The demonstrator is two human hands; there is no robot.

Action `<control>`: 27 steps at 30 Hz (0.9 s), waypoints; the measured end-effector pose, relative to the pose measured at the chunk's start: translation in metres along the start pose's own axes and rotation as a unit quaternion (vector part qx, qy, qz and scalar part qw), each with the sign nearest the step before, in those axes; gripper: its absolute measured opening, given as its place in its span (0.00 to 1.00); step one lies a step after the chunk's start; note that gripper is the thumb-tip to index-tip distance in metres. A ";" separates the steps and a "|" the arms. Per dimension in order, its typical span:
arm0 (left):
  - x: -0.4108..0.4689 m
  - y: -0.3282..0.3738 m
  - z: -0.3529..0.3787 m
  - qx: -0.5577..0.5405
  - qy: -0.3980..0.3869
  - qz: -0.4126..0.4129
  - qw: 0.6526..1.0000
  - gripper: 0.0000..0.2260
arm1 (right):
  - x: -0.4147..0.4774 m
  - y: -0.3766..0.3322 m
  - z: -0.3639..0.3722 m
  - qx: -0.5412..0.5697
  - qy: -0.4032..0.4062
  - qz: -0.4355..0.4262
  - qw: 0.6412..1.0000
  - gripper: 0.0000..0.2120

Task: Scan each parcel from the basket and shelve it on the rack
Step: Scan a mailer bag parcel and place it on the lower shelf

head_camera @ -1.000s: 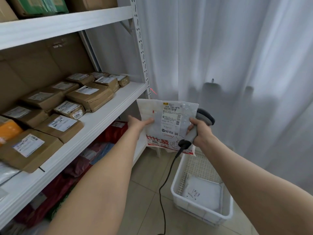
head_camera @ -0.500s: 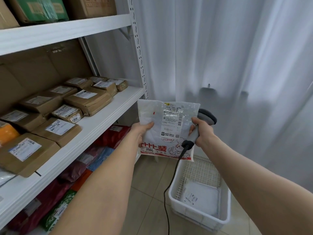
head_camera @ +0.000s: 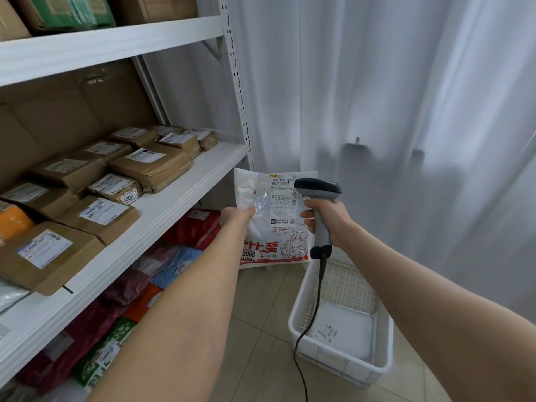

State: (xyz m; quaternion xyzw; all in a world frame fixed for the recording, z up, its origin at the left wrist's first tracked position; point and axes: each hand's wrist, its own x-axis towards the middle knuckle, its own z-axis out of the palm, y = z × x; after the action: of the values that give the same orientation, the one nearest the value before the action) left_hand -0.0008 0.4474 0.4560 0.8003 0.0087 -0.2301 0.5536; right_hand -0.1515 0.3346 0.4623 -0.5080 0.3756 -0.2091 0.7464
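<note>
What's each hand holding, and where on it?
Left hand pinches the white parcel at its left edge; right hand grips the scanner by its handle.

Arms outstretched; left hand [head_camera: 236,221] pinches parcel [head_camera: 261,236], right hand [head_camera: 333,224] grips scanner [head_camera: 317,188]

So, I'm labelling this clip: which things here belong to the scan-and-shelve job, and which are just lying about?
Job: white parcel in the left hand; scanner in the right hand; basket holding a flat parcel; rack.
Lying about: curtain; brown boxes already shelved.
</note>
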 end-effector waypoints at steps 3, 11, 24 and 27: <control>-0.001 -0.002 -0.001 0.007 -0.001 -0.012 1.000 0.18 | -0.001 0.000 0.001 -0.021 -0.004 -0.003 1.000 0.04; 0.001 -0.003 -0.009 0.027 0.007 -0.015 1.000 0.18 | -0.001 -0.007 0.007 -0.060 -0.019 0.001 0.998 0.03; 0.000 -0.002 -0.015 0.055 0.010 -0.017 0.998 0.19 | -0.005 -0.014 0.013 -0.094 -0.032 0.018 0.995 0.01; 0.001 -0.003 -0.016 0.061 0.011 -0.019 0.998 0.20 | -0.006 -0.014 0.013 -0.096 -0.038 0.015 0.995 0.01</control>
State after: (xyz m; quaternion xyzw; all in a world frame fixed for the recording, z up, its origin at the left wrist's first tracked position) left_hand 0.0049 0.4626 0.4581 0.8350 0.0156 -0.2318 0.4989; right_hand -0.1446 0.3410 0.4802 -0.5791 0.3732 -0.1414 0.7109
